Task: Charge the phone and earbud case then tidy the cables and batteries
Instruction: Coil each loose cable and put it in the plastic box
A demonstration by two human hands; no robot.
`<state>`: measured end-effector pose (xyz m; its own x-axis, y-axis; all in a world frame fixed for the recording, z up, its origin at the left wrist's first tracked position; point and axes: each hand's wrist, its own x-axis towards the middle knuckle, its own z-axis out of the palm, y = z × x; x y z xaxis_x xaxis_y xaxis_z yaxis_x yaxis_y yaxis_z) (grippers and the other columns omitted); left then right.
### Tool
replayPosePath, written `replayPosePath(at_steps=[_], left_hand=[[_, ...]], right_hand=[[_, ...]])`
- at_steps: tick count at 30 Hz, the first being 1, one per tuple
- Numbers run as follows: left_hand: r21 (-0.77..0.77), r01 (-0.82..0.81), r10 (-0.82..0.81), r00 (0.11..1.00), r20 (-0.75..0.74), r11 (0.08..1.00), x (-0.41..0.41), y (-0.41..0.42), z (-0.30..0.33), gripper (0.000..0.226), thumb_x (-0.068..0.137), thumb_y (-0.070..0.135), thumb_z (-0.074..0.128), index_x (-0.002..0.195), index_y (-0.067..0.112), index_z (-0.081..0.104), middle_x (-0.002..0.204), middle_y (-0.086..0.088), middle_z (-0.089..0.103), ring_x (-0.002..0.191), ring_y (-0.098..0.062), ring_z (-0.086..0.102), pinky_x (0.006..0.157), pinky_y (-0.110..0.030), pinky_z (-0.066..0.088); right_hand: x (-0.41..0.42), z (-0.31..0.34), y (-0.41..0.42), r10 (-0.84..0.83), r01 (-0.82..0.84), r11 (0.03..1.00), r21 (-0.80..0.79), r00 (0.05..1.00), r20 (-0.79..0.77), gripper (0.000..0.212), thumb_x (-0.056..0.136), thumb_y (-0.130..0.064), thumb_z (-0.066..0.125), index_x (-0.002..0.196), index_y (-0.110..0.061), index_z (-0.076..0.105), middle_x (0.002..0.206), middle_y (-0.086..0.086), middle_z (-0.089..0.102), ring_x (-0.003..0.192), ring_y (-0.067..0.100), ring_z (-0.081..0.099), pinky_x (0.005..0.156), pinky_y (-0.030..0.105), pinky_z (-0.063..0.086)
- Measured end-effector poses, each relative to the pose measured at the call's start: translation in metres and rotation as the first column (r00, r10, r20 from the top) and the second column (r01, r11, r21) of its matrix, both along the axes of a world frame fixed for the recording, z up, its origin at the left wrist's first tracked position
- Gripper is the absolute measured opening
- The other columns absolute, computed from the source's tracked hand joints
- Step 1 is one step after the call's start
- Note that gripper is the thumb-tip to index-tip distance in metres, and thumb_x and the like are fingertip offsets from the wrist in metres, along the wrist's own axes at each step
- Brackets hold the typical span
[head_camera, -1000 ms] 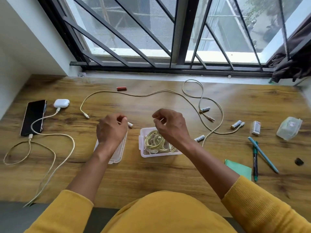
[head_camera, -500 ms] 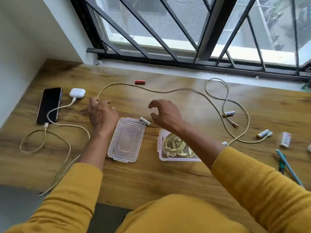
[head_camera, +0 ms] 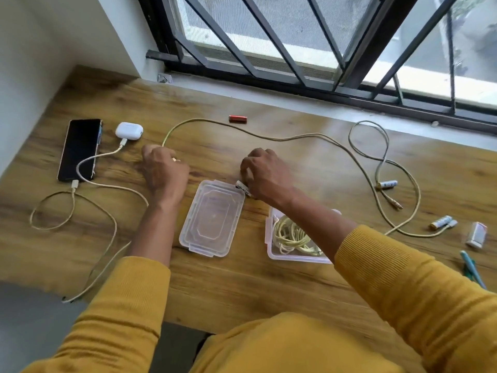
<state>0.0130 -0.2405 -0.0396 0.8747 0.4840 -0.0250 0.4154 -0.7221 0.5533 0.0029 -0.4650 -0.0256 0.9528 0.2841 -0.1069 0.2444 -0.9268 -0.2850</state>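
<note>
The black phone (head_camera: 80, 149) and the white earbud case (head_camera: 129, 130) lie at the left, each with a pale cable plugged in. A long yellowish cable (head_camera: 269, 135) snakes across the table; its left end runs under my left hand (head_camera: 164, 173), whose curled fingers grip it. My right hand (head_camera: 265, 176) curls over a white battery (head_camera: 243, 188) at the far corner of the clear lid (head_camera: 212, 219). A clear box (head_camera: 271, 251) holds a coiled cable (head_camera: 293, 238), partly hidden by my right forearm. A red battery (head_camera: 238, 119) lies near the window.
More white batteries (head_camera: 388, 184) (head_camera: 441, 222) lie at the right among the cable loops, beside a small white block (head_camera: 476, 234) and pens (head_camera: 470, 267). The charging cables loop off the table's front left edge (head_camera: 88, 278). A wall stands left, a barred window behind.
My view has swung left. My left hand has reached left onto the long cable's end. My right hand has dropped onto the white battery by the lid.
</note>
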Motion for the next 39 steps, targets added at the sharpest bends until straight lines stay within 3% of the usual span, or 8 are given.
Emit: replayPosePath(at_steps=[9,19,26,28,30,34,36,39], left_hand=[[0.132,0.118,-0.115,0.993,-0.031,0.984,0.001,0.0,0.003,0.025,0.077,-0.003,0.071,0.099,0.01,0.078,0.125,-0.01,0.066,0.116,-0.031,0.064,0.107,-0.053,0.045],[0.055,0.118,-0.124,0.985,0.123,0.991,-0.007,-0.003,0.011,0.018,0.097,0.005,0.066,0.107,0.01,0.08,0.109,-0.009,0.078,0.103,-0.028,0.07,0.084,-0.028,0.043],[-0.009,0.345,-0.314,0.865,0.393,0.939,-0.019,-0.041,0.063,0.018,0.1,0.015,0.07,0.115,0.018,0.078,0.112,0.0,0.077,0.096,-0.01,0.07,0.085,-0.023,0.058],[-0.011,0.421,-0.375,0.818,0.436,0.907,-0.029,-0.06,0.076,0.019,0.1,0.015,0.071,0.118,0.017,0.078,0.114,0.001,0.076,0.098,-0.007,0.07,0.086,-0.019,0.058],[0.021,0.501,-0.452,0.761,0.466,0.865,-0.043,-0.078,0.087,0.02,0.1,0.015,0.071,0.119,0.015,0.077,0.116,0.0,0.075,0.101,-0.006,0.069,0.089,-0.017,0.057],[0.04,0.635,-0.567,0.659,0.494,0.772,-0.068,-0.107,0.096,0.019,0.097,0.011,0.073,0.115,0.012,0.077,0.114,-0.001,0.075,0.106,-0.012,0.069,0.093,-0.032,0.059],[0.035,0.69,-0.616,0.621,0.484,0.723,-0.078,-0.118,0.098,0.019,0.094,0.009,0.073,0.112,0.013,0.079,0.114,0.0,0.075,0.109,-0.016,0.068,0.093,-0.039,0.059],[0.047,0.745,-0.675,0.574,0.463,0.666,-0.09,-0.131,0.102,0.02,0.088,0.006,0.076,0.105,0.013,0.081,0.111,0.002,0.073,0.107,-0.016,0.065,0.092,-0.037,0.057]], right_hand=[[0.005,0.002,-0.005,-0.001,0.001,1.0,0.018,1.0,0.007,0.021,0.098,-0.025,0.066,0.115,-0.03,0.077,0.127,-0.002,0.065,0.113,0.024,0.058,0.078,0.034,0.052],[0.004,-0.004,-0.007,-0.036,0.035,0.998,0.051,0.999,0.028,0.02,0.097,-0.025,0.065,0.109,-0.034,0.078,0.116,-0.006,0.069,0.107,0.023,0.063,0.076,0.035,0.056],[0.009,-0.003,-0.011,-0.076,0.087,0.988,0.128,0.993,-0.091,0.021,0.092,-0.029,0.065,0.109,-0.032,0.078,0.114,-0.006,0.074,0.104,0.021,0.066,0.08,0.033,0.054],[0.008,0.0,-0.017,-0.154,0.233,0.901,0.367,0.961,-0.231,0.021,0.094,-0.027,0.067,0.111,-0.025,0.079,0.109,-0.004,0.078,0.1,0.017,0.071,0.084,0.033,0.055],[0.003,0.007,-0.024,-0.188,0.449,0.636,0.628,0.879,-0.437,0.017,0.099,-0.022,0.068,0.108,-0.012,0.079,0.1,0.004,0.08,0.091,0.019,0.074,0.086,0.04,0.06],[-0.013,0.034,-0.034,0.096,0.68,0.18,0.711,0.707,-0.701,0.04,0.107,-0.032,0.057,0.12,0.003,0.071,0.102,0.013,0.076,0.095,0.028,0.072,0.082,0.042,0.058],[-0.018,0.043,-0.046,0.297,0.718,0.09,0.69,0.642,-0.707,0.046,0.112,-0.039,0.044,0.129,-0.003,0.068,0.107,0.012,0.074,0.105,0.028,0.069,0.089,0.041,0.056],[-0.026,0.06,-0.065,0.429,0.728,0.068,0.682,0.596,-0.679,0.04,0.111,-0.039,0.046,0.107,-0.009,0.071,0.088,0.005,0.068,0.087,0.02,0.066,0.087,0.036,0.05]])
